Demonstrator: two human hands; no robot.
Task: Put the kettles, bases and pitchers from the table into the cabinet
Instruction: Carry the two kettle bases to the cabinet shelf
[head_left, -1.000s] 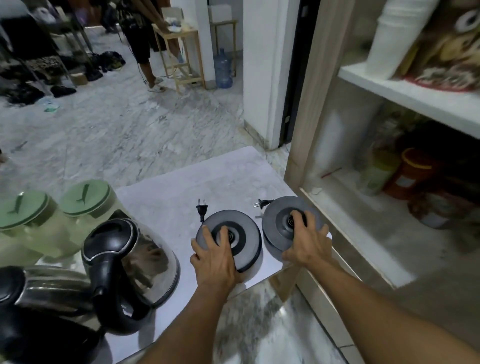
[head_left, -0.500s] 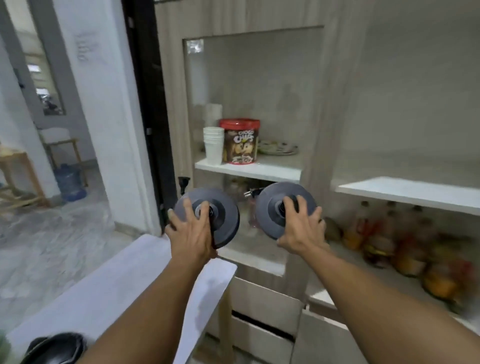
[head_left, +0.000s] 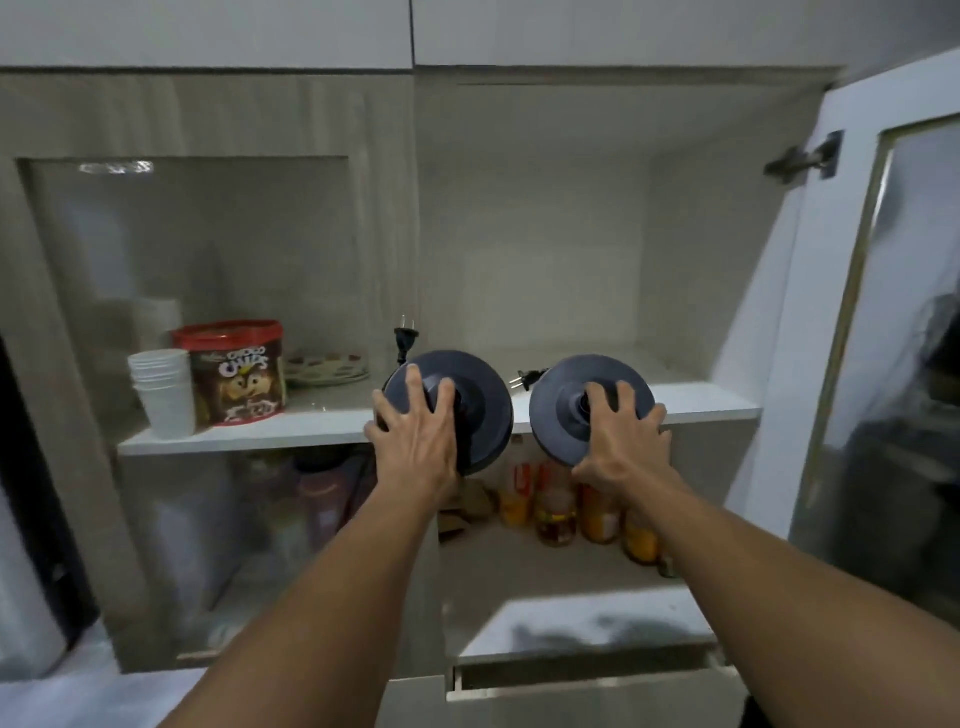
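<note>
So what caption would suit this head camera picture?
Left hand and right hand lift two kettle bases toward the cabinet shelf.

**A home kitchen storage wall**

This is a domestic kitchen or pantry corner. A built-in cabinet (head_left: 519, 234) with pale wood-grain panels holds a white shelf (head_left: 701, 402), and a glass-fronted door (head_left: 883, 364) stands swung open on the right. Behind the left glass panel sit a stack of white disposable cups (head_left: 163, 397), a red-lidded chocolate cereal tub (head_left: 234, 371) and a pile of patterned plates (head_left: 327, 369). Below the shelf stand bottles and jars (head_left: 556, 506) of orange and amber contents. A drawer (head_left: 587, 680) sits slightly pulled out underneath.
</note>
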